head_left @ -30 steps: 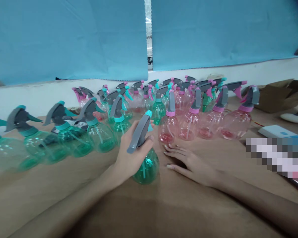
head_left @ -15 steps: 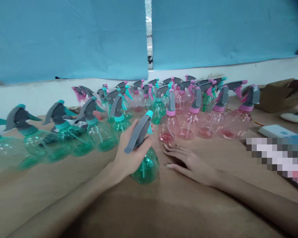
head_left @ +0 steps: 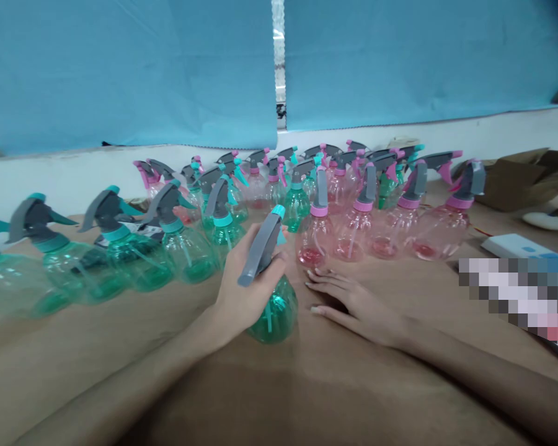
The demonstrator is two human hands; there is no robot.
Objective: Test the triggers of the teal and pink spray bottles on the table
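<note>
My left hand (head_left: 247, 282) is wrapped round the neck of a green spray bottle (head_left: 276, 316), just under its grey trigger head with a teal nozzle. This bottle stands on the brown table (head_left: 335, 390), and a thin tube shows through its clear body. My right hand (head_left: 353, 303) lies on the table with its fingers stretched out, holding nothing. Its fingertips are close to the base of a pink spray bottle (head_left: 312, 244). Another green spray bottle (head_left: 227, 232) stands just behind my left hand, partly hidden by it.
Green spray bottles (head_left: 142, 263) line the left, and pink ones (head_left: 400, 232) stand to the right. More bottles of both colours crowd behind them. At the right are a cardboard box (head_left: 516, 179), a white mouse-shaped object (head_left: 545, 220) and a white-and-blue box (head_left: 516, 246). Blue cloth (head_left: 134, 74) hangs behind.
The trigger head of the held spray bottle has turned slightly in my left hand, its rear end shifting a little to the right. My right hand stays in place.
</note>
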